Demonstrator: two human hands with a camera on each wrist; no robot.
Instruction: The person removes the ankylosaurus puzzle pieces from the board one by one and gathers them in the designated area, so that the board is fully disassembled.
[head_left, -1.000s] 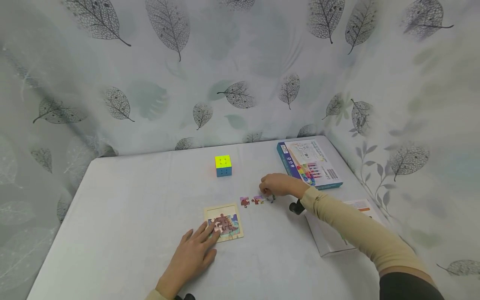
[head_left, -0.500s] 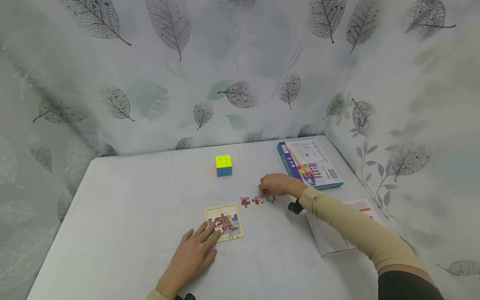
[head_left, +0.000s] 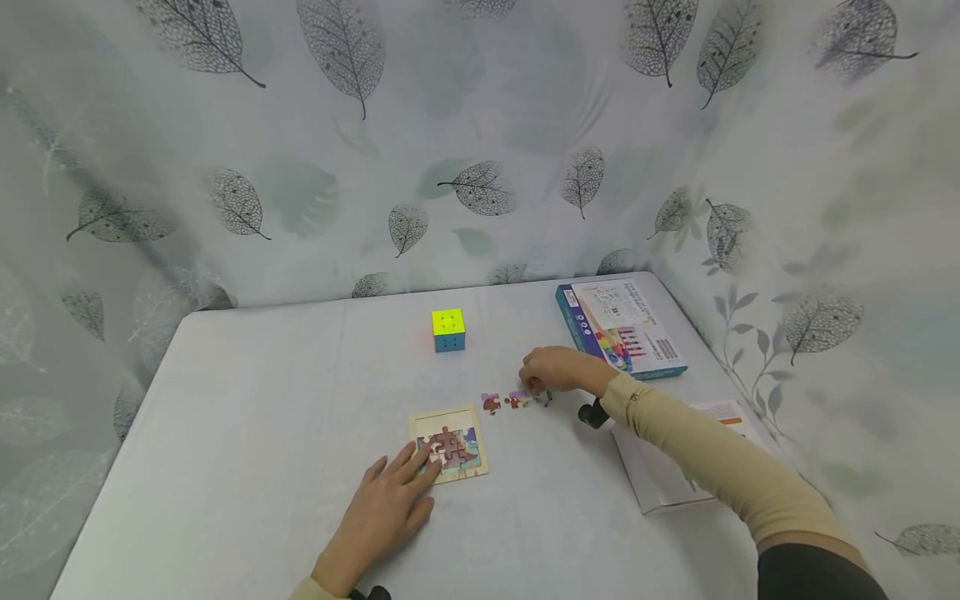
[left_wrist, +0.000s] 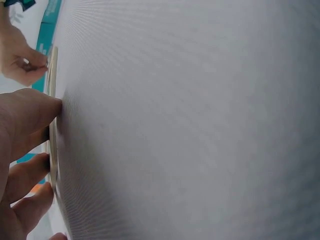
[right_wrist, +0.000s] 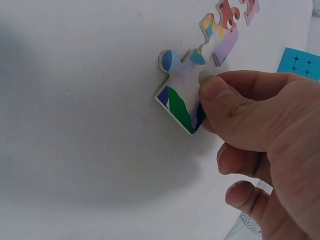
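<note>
A person's right hand (head_left: 557,369) pinches a flat green-and-purple jigsaw piece (right_wrist: 181,97) beside two red-and-purple pieces (head_left: 491,403) on a white table (head_left: 262,400); the left hand (head_left: 384,508), fingers spread, touches a square, partly filled wooden puzzle tray (head_left: 463,476).

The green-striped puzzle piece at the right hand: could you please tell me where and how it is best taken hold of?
Probably where the right hand pinches the green-striped puzzle piece: near its square corner, from above on the side facing the cube. The piece is thin, so thumb and finger suit it, and the neighbouring piece sits close on another side.
</note>
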